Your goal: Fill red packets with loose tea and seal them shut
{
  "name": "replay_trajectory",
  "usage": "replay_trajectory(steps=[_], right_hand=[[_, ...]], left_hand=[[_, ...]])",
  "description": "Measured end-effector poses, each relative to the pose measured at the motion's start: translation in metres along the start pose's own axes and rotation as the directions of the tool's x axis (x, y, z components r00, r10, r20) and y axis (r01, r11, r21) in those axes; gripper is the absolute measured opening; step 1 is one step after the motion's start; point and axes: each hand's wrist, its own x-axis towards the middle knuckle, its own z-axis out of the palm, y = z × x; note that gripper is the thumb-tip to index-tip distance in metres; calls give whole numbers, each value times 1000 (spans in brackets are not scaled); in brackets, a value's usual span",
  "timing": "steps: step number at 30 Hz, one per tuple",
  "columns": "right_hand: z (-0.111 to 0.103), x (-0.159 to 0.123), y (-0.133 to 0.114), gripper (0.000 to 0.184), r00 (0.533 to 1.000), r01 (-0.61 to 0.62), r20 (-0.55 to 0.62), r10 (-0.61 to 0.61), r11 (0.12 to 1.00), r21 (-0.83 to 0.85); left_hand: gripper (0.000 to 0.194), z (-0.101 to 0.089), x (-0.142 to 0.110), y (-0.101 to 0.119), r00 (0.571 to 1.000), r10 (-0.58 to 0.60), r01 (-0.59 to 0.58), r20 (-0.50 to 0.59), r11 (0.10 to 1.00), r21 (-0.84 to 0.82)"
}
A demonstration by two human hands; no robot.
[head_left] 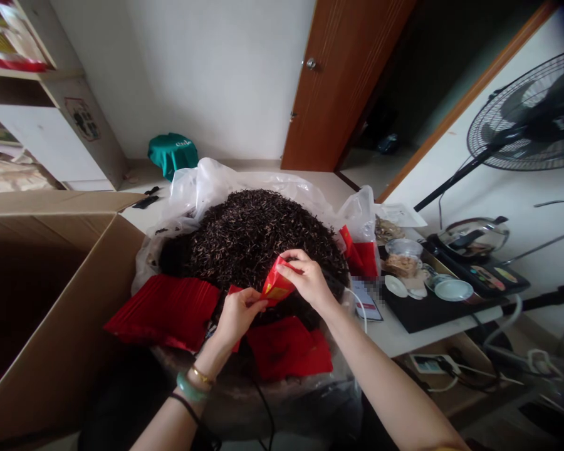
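Observation:
A big heap of dark loose tea leaves (258, 235) fills a clear plastic bag (207, 181) in front of me. Both hands hold one small red packet (276, 285) over the heap's near edge. My left hand (237, 313) pinches its lower end, and my right hand (305, 275) grips its top. Stacks of flat red packets (167, 310) lie on the near left of the heap, and more red packets (289, 347) lie just below my hands.
A large open cardboard box (51, 294) stands at the left. To the right, a low table holds a black tea tray (432, 307), cups, a kettle (472, 235) and a phone (367, 300). A floor fan (531, 119) stands at the far right; a wooden door (338, 81) is behind.

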Motion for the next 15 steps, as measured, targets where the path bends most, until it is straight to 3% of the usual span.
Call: replay_trajectory(steps=[4,6,7,10,15], right_hand=[[5,-9,-24,14,978,153,169,-123,972,-179],[4,-16,-39,8,938,259,288,-191,941,-218],[1,-20,-46,14,919,302,328,-218,924,-234],[-16,-29,-61,28,898,384,344,-275,871,-307],[-38,-35,-73,8,841,530,397,-367,706,-470]], left_hand=[[28,4,-1,-4,997,71,-68,-37,993,93],[23,5,-1,-6,994,87,-84,-66,995,49],[19,5,-1,-6,993,88,-88,-75,996,2],[20,2,-1,-3,993,108,-114,-48,984,-138],[25,-3,-5,10,964,261,-250,49,953,-170]])
